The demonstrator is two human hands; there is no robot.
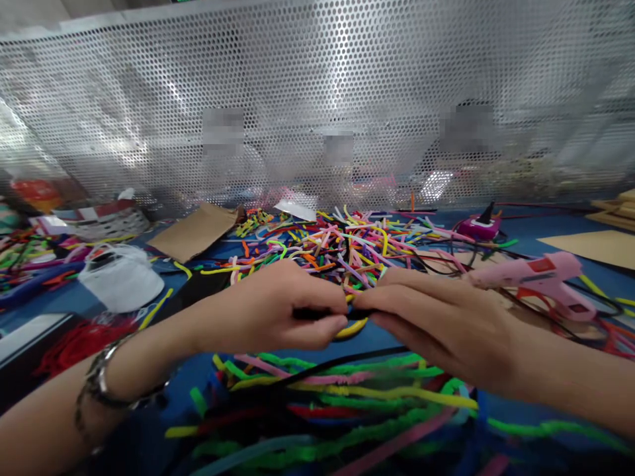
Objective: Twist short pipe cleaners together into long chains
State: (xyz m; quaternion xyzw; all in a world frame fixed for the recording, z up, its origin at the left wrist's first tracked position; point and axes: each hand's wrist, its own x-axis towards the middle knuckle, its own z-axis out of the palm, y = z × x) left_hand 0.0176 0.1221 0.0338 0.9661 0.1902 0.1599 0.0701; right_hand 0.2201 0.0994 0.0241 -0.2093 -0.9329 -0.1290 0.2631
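My left hand [288,307] is closed in a pinch, thumb against forefinger, above the middle of the table. Facing it, my right hand [441,317] has its fingers pressed together, and the fingertips of both hands nearly meet. A short dark piece, which looks like a black pipe cleaner [361,312], runs between them; most of it is hidden by the fingers. Just below the fingertips curves a yellow pipe cleaner [352,328]; whether it is held I cannot tell. Long green, yellow, pink and black pipe cleaners [347,391] lie nearest me, under my hands.
A heap of short multicoloured pipe cleaners [342,241] spreads behind my hands. To the right lies a pink glue gun [550,277]. On the left are a white face mask [119,274], cardboard [196,231] and red strands [82,344]. A perforated metal screen [317,86] stands behind.
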